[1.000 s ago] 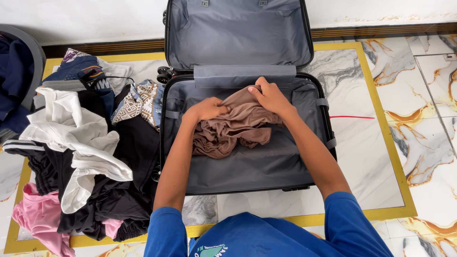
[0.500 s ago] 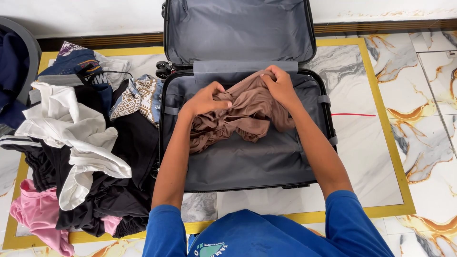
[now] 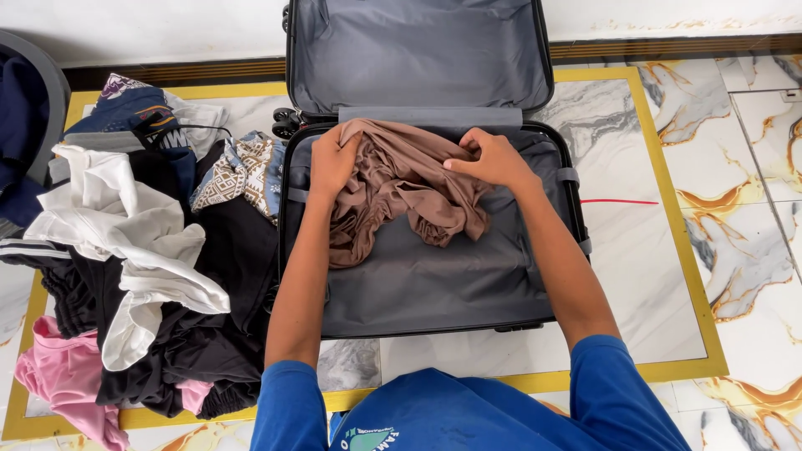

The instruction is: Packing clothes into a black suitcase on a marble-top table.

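Observation:
An open dark suitcase (image 3: 434, 292) with grey lining lies on the floor, its lid (image 3: 418, 54) standing up at the back. Inside it, a crumpled brown garment (image 3: 401, 188) is spread near the hinge edge. My left hand (image 3: 332, 163) grips the garment's upper left part at the case's back left corner. My right hand (image 3: 489, 159) holds a fold of the same cloth toward the right. Both forearms reach over the case's front edge.
A heap of clothes (image 3: 142, 250) lies left of the suitcase: white, black, pink (image 3: 63, 380) and a patterned piece (image 3: 238, 171). A grey basket (image 3: 33, 117) with dark clothes stands at the far left. Marble floor tiles with gold borders (image 3: 668, 192) surround the case.
Both hands moved apart with the brown garment. The left hand went up and left to the back corner, spreading the bunched cloth wider across the case.

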